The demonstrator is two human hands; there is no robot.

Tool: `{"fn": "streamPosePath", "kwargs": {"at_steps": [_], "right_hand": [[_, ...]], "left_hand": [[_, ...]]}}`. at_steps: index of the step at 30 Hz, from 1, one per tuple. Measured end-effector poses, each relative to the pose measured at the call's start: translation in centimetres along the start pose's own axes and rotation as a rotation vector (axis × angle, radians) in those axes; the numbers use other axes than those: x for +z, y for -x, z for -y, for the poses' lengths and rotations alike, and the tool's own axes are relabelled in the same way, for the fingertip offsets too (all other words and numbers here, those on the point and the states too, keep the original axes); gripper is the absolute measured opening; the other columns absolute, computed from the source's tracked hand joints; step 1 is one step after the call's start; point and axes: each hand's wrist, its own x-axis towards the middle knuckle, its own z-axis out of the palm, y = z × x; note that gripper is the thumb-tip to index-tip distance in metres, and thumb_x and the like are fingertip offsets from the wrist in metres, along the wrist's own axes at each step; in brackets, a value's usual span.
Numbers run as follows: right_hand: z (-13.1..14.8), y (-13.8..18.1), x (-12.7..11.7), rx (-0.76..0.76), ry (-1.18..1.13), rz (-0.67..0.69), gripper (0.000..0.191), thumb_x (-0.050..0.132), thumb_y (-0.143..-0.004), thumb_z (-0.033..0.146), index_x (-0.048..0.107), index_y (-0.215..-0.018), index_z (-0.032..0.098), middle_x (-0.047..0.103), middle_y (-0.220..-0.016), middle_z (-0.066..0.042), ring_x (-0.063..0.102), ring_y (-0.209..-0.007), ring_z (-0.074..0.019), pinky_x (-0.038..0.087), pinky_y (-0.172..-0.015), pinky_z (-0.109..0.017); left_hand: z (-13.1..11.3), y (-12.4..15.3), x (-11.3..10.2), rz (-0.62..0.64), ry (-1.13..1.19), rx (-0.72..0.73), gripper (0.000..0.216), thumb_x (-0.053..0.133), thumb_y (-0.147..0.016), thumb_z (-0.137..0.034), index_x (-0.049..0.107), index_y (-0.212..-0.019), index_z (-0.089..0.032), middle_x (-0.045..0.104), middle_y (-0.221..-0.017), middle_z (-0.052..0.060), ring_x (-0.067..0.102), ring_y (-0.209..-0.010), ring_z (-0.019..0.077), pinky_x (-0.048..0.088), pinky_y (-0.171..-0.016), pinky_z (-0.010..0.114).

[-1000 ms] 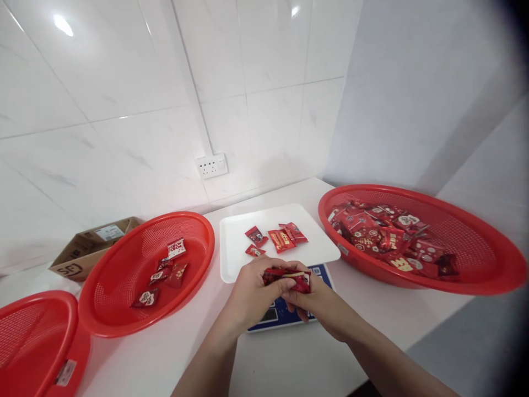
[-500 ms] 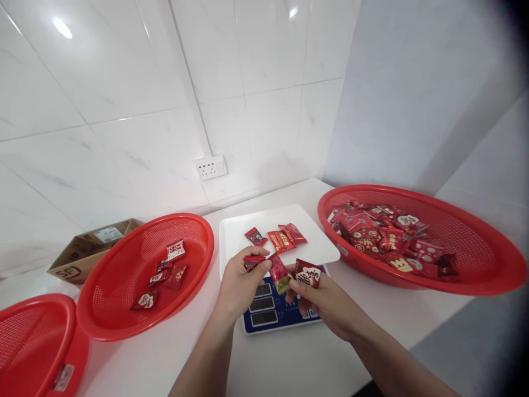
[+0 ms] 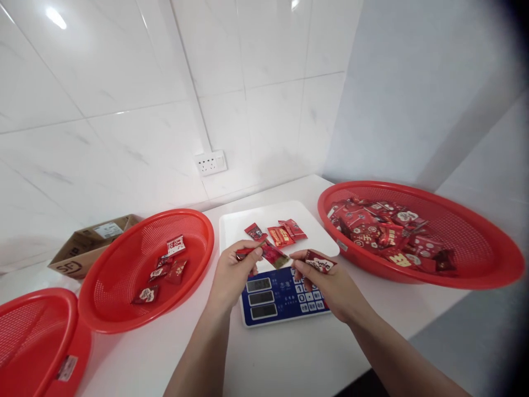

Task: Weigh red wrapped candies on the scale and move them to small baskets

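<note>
My left hand (image 3: 231, 273) pinches a small red candy packet (image 3: 270, 255) over the front edge of the white scale tray (image 3: 235, 229). My right hand (image 3: 326, 284) holds another red packet (image 3: 320, 262) just beside it, above the blue scale panel (image 3: 283, 295). Three more red packets (image 3: 281, 234) lie on the tray behind my hands. The large red basket (image 3: 475, 231) on the right holds several packets. The red basket (image 3: 124, 309) on the left holds a few packets (image 3: 165, 267).
A third red basket (image 3: 37, 342) sits at the lower left corner. An open cardboard box (image 3: 88, 245) stands behind the left basket against the tiled wall. A wall socket (image 3: 210, 163) is above the scale. The counter edge runs along the lower right.
My hands have come apart from a joint grip on the packets; each now holds one packet, and both have moved up toward the tray's front edge, uncovering the scale panel.
</note>
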Motion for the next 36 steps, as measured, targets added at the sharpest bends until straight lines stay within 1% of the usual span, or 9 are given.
{"fn": "streamPosePath", "kwargs": {"at_steps": [5,11,14,16,19,23,27,31,36], "right_hand": [[-0.4,-0.1,-0.4,-0.036,-0.031,-0.020,0.034,0.064,-0.073,0.046,0.062,-0.094,0.019,0.059,-0.073,-0.002,0.054,-0.065,-0.0151,0.040,-0.046,-0.024],[-0.6,0.1,-0.3,-0.020,-0.044,0.006,0.043,0.064,-0.073,0.049,0.051,-0.105,0.023,0.059,-0.080,-0.001,0.056,-0.068,-0.0150,0.044,-0.047,-0.024],[-0.7,0.2,-0.3,-0.045,-0.095,-0.083,0.044,0.066,-0.071,0.049,0.043,-0.100,0.025,0.059,-0.083,0.000,0.058,-0.064,-0.0144,0.045,-0.046,-0.024],[-0.8,0.2,-0.4,-0.053,-0.077,-0.119,0.041,0.066,-0.072,0.049,0.042,-0.093,0.024,0.061,-0.077,0.001,0.058,-0.057,-0.0136,0.047,-0.046,-0.026],[-0.8,0.2,-0.6,-0.023,0.033,-0.060,0.035,0.063,-0.073,0.051,0.047,-0.083,0.021,0.062,-0.060,0.002,0.054,-0.044,-0.0118,0.043,-0.043,-0.025],[-0.6,0.3,-0.9,-0.009,0.129,0.003,0.033,0.058,-0.076,0.053,0.051,-0.075,0.020,0.056,-0.045,0.005,0.041,-0.034,-0.0075,0.032,-0.035,-0.021],[-0.7,0.2,-0.9,-0.047,0.088,0.011,0.033,0.049,-0.083,0.054,0.053,-0.084,0.021,0.059,-0.059,0.002,0.048,-0.044,-0.0093,0.037,-0.039,-0.022],[-0.7,0.2,-0.8,-0.061,0.013,0.007,0.031,0.051,-0.083,0.053,0.050,-0.090,0.022,0.061,-0.087,-0.004,0.057,-0.064,-0.0136,0.043,-0.044,-0.023],[-0.4,0.5,-0.8,-0.040,0.058,0.013,0.031,0.050,-0.083,0.052,0.049,-0.091,0.022,0.058,-0.069,0.000,0.053,-0.055,-0.0126,0.042,-0.047,-0.025]], "left_hand": [[0.0,-0.4,-0.3,-0.154,-0.154,0.062,0.018,0.062,-0.075,-0.031,0.067,-0.088,-0.020,0.062,-0.077,0.000,0.054,-0.064,0.0116,0.044,-0.062,0.023],[-0.4,0.0,-0.4,-0.218,-0.258,0.148,0.040,0.059,-0.077,-0.025,0.055,-0.116,-0.025,0.058,-0.100,0.004,0.056,-0.088,0.0152,0.045,-0.080,0.029],[-0.7,0.5,-1.0,-0.278,-0.109,0.187,0.051,0.057,-0.076,-0.016,0.044,-0.124,-0.030,0.054,-0.102,0.002,0.055,-0.090,0.0133,0.044,-0.084,0.030],[-0.9,0.7,-1.4,-0.320,0.038,0.245,0.056,0.055,-0.075,-0.010,0.041,-0.124,-0.032,0.054,-0.095,-0.001,0.055,-0.084,0.0107,0.044,-0.085,0.029],[-1.4,1.1,-1.7,-0.344,0.201,0.348,0.054,0.054,-0.075,-0.008,0.041,-0.121,-0.033,0.055,-0.087,-0.003,0.057,-0.079,0.0095,0.046,-0.086,0.030],[-2.3,1.7,-1.6,-0.352,0.261,0.390,0.052,0.060,-0.076,-0.015,0.043,-0.121,-0.034,0.057,-0.100,0.000,0.060,-0.092,0.0140,0.049,-0.088,0.034],[-2.6,1.9,-1.6,-0.297,0.279,0.379,0.050,0.064,-0.076,-0.019,0.044,-0.119,-0.037,0.056,-0.104,0.000,0.063,-0.094,0.0171,0.054,-0.081,0.033],[-2.0,1.5,-1.3,-0.279,0.092,0.357,0.043,0.065,-0.076,-0.020,0.045,-0.112,-0.032,0.058,-0.095,-0.002,0.065,-0.085,0.0156,0.054,-0.075,0.031],[-0.5,0.7,-0.3,-0.050,-0.575,0.332,0.031,0.055,-0.083,-0.023,0.055,-0.114,-0.027,0.062,-0.111,0.006,0.060,-0.097,0.0209,0.050,-0.082,0.035]]}}
